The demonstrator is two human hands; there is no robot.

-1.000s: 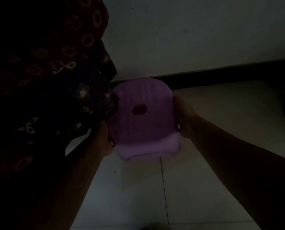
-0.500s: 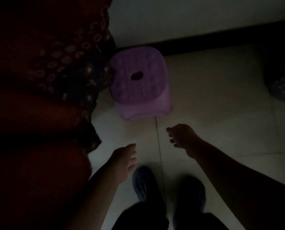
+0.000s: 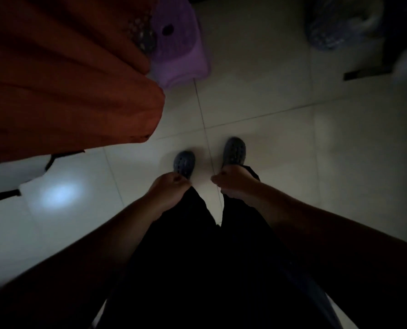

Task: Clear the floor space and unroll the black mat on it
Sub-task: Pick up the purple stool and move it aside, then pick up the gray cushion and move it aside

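Black mat: not in view anywhere; its place could not be told from this dim picture.
Floor space: the pale tiled floor [image 3: 257, 96] lay bare in front of the feet, with a bright patch of light on the tiles to the left.
Purple stool: the purple stool [image 3: 176, 43] stood upright on the floor at the top of the view, just beside and partly under the orange cloth [image 3: 62, 79] hanging on the left.
Step in hand: clearing looked done for the stool at least; unrolling had not begun.
Left hand: the left hand [image 3: 168, 194] hung low by the left leg, fingers loosely curled and grasping nothing, as far as the gloom allowed.
Right hand: the right hand [image 3: 234, 184] hung likewise by the right leg, fingers loosely curled and empty.
Next move: probably to find and fetch the mat, then lay it on the bare tiles clear of the stool and the patterned bundle [image 3: 340, 22] at the upper right.
Feet: two dark perforated shoes [image 3: 233, 153] stood on the tiles, well apart from the stool.
Change: half a second before, the hands were stretched forward just short of the stool; since then they had dropped to the legs, and the stool sat farther up the view.
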